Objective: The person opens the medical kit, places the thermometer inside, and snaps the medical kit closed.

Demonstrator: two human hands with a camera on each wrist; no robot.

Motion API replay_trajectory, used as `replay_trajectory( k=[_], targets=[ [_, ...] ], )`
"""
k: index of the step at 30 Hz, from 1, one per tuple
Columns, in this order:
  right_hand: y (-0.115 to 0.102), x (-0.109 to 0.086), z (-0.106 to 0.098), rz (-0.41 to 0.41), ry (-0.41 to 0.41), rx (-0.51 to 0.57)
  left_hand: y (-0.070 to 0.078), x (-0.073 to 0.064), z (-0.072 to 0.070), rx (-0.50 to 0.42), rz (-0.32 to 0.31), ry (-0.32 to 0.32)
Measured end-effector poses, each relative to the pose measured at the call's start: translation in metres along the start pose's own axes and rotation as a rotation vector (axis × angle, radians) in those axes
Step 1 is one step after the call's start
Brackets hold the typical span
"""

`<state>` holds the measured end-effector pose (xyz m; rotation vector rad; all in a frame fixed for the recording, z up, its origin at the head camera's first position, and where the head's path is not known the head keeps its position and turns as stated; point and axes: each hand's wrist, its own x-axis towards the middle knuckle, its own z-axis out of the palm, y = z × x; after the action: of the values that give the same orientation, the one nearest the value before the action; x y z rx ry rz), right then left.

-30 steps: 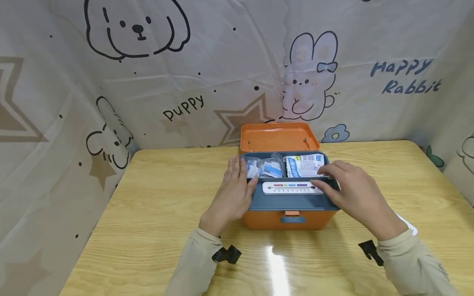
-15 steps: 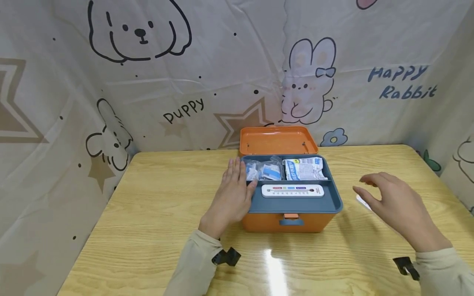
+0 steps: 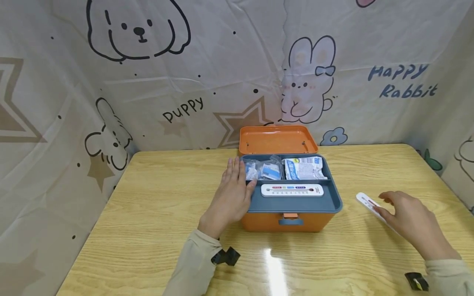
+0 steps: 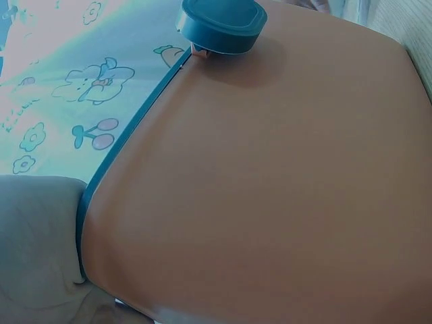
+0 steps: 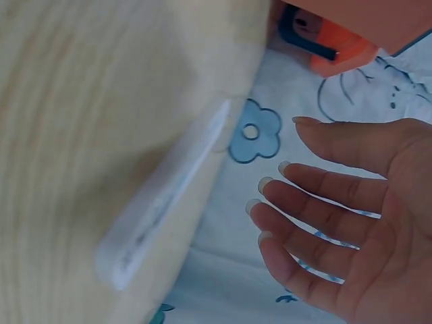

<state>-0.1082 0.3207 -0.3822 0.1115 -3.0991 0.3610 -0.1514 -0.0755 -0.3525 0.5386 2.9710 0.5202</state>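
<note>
My left hand [image 3: 233, 191] rests with straight fingers along the left rim of an orange and blue storage box [image 3: 289, 222]. In the box's blue top tray [image 3: 292, 205] lies a white thermometer [image 3: 292, 190] with a coloured scale. A second white thermometer [image 3: 364, 199] is on the table to the right of the box. Over it hovers my right hand [image 3: 412, 220], partly covering its near end. In the right wrist view, the fingers [image 5: 317, 219] are loosely bent and apart from that thermometer [image 5: 165, 196].
The box's orange lid [image 3: 278, 139] stands open at the back, close to the printed cloth [image 3: 207, 53]. Small clear bags [image 3: 263, 169] and a white and blue packet [image 3: 303, 168] fill the tray's rear compartments. A blue latch [image 3: 291, 222] is on the box front.
My right hand has left the thermometer in the tray and moved right, then down over the thermometer on the table. My left hand has stayed at the box's left rim.
</note>
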Motion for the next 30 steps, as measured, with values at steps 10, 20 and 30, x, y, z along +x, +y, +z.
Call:
replay_trajectory(
  k=[10, 20, 30],
  targets=[
    [0.013, 0.002, 0.013, 0.063, -0.081, 0.042, 0.000, -0.001, -0.001, -0.012, -0.003, 0.001],
    [0.024, 0.002, 0.025, 0.144, -0.099, -0.006, 0.001, -0.001, -0.001, -0.030, -0.002, -0.003],
    [0.025, 0.004, 0.023, 0.174, -0.147, -0.006, 0.000, -0.002, -0.002, -0.032, -0.002, -0.004]
  ],
)
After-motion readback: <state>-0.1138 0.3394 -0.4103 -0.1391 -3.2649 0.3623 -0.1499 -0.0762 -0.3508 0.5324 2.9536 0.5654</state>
